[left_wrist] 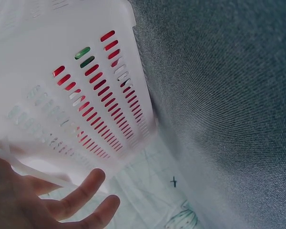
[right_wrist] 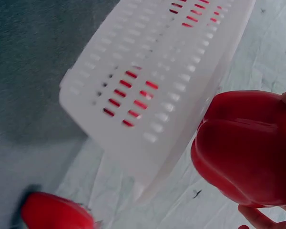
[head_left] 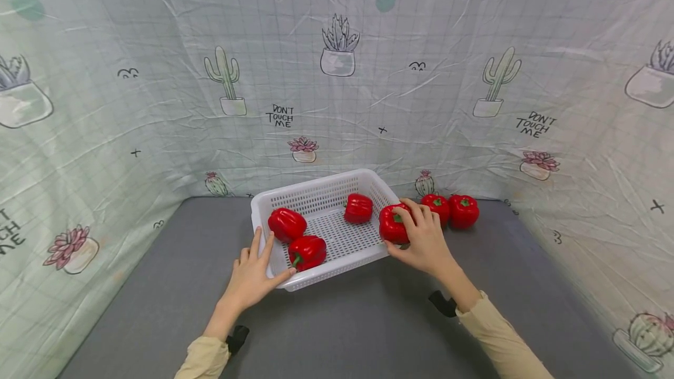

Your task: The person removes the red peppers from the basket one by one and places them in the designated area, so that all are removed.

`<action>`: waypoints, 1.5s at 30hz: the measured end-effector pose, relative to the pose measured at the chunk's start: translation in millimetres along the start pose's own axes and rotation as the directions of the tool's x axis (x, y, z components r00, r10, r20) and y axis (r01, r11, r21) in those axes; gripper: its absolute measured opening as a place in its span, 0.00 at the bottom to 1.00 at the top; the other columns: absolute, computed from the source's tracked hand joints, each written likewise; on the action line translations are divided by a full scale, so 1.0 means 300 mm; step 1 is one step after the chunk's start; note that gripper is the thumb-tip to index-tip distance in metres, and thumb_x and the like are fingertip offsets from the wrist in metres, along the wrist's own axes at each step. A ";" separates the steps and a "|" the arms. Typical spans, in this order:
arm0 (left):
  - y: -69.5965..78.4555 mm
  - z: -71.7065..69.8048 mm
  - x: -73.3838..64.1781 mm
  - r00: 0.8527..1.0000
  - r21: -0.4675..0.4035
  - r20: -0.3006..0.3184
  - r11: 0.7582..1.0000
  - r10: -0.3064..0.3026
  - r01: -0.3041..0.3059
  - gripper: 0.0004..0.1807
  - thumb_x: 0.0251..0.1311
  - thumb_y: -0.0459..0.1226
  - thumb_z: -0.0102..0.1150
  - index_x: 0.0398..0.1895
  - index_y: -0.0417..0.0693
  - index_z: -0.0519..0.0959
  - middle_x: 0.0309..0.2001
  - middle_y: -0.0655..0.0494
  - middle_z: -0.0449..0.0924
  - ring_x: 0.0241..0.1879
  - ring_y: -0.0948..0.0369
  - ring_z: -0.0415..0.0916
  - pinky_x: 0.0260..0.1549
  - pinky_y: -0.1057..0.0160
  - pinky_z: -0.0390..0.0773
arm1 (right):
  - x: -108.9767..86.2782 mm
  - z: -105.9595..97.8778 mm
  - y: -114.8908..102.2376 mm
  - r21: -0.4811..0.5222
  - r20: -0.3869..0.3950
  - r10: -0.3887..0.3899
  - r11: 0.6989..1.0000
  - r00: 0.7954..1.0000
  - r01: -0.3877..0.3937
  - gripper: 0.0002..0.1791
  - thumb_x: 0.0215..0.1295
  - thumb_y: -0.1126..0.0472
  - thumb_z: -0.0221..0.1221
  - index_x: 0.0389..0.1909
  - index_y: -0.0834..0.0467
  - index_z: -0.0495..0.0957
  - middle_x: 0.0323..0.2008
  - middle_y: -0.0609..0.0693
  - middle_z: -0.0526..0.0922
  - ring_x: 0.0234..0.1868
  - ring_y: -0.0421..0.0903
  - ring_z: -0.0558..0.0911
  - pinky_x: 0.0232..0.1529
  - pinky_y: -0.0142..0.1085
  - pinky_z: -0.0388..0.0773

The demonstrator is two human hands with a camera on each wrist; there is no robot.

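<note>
A white plastic basket [head_left: 337,263] with slotted walls stands tilted to the view on the grey table. Inside lie three red bell peppers, one at the left [head_left: 286,224], one at the near left with a green stem [head_left: 308,252], one toward the back right [head_left: 358,208]. My left hand [head_left: 248,276] rests on the basket's left end, its fingers fairly straight over the rim. My right hand [head_left: 424,241] grips another red bell pepper [right_wrist: 250,148] at the basket's right rim; the right wrist view shows it above the rim's level.
Two more red bell peppers, one [head_left: 436,208] partly behind my right hand and one [head_left: 464,212] beside it, sit on the grey tabletop [head_left: 337,332] right of the basket. A patterned cloth [head_left: 337,116] hangs behind and along both sides.
</note>
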State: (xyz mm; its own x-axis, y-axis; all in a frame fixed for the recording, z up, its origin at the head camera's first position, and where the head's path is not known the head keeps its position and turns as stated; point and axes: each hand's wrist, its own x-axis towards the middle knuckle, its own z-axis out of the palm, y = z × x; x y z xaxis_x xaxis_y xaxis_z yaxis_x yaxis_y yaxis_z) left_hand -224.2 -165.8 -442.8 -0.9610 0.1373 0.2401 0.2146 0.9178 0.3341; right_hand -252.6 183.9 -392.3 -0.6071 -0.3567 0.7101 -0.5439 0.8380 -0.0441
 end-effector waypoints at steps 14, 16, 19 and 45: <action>-0.001 0.004 0.001 1.000 -0.012 -0.012 1.000 0.007 -0.007 0.51 0.44 0.62 0.54 0.67 0.45 0.53 0.69 0.41 0.43 0.51 0.44 0.61 0.42 0.41 0.67 | -0.085 -0.040 0.096 -0.007 -0.094 0.065 0.998 0.994 -0.066 0.37 0.29 0.53 0.68 0.46 0.60 0.68 0.54 0.61 0.69 0.49 0.58 0.65 0.40 0.52 0.64; -0.001 0.003 -0.001 1.000 -0.014 -0.015 1.000 0.007 -0.007 0.51 0.44 0.62 0.54 0.67 0.45 0.53 0.69 0.41 0.43 0.51 0.44 0.61 0.42 0.42 0.67 | -0.095 -0.047 0.109 -0.003 -0.094 0.082 0.997 0.992 -0.083 0.38 0.28 0.54 0.69 0.46 0.61 0.68 0.53 0.61 0.69 0.49 0.59 0.65 0.40 0.53 0.64; -0.001 0.003 -0.003 1.000 -0.016 -0.010 1.000 0.005 -0.005 0.51 0.44 0.63 0.54 0.67 0.45 0.53 0.69 0.41 0.42 0.51 0.44 0.61 0.42 0.42 0.67 | -0.109 -0.057 0.131 0.025 -0.084 0.108 0.994 0.991 -0.106 0.38 0.27 0.56 0.70 0.45 0.62 0.67 0.53 0.63 0.68 0.50 0.60 0.64 0.41 0.55 0.63; 0.002 -0.004 0.004 1.000 0.006 0.005 1.000 -0.002 0.002 0.51 0.43 0.63 0.54 0.68 0.45 0.52 0.69 0.40 0.43 0.51 0.44 0.61 0.43 0.40 0.67 | -0.204 -0.018 0.308 -0.131 0.066 0.185 0.976 0.980 -0.175 0.39 0.39 0.54 0.66 0.56 0.61 0.63 0.54 0.67 0.64 0.50 0.63 0.64 0.40 0.57 0.58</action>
State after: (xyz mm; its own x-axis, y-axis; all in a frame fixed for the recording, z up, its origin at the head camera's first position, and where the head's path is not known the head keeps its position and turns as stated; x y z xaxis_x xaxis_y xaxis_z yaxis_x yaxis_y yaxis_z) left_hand -225.0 -165.6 -441.3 -0.9622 0.1375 0.2350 0.2120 0.9201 0.3295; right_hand -262.7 285.3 -436.1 -0.7343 -0.2218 0.6416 -0.3482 0.9344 -0.0755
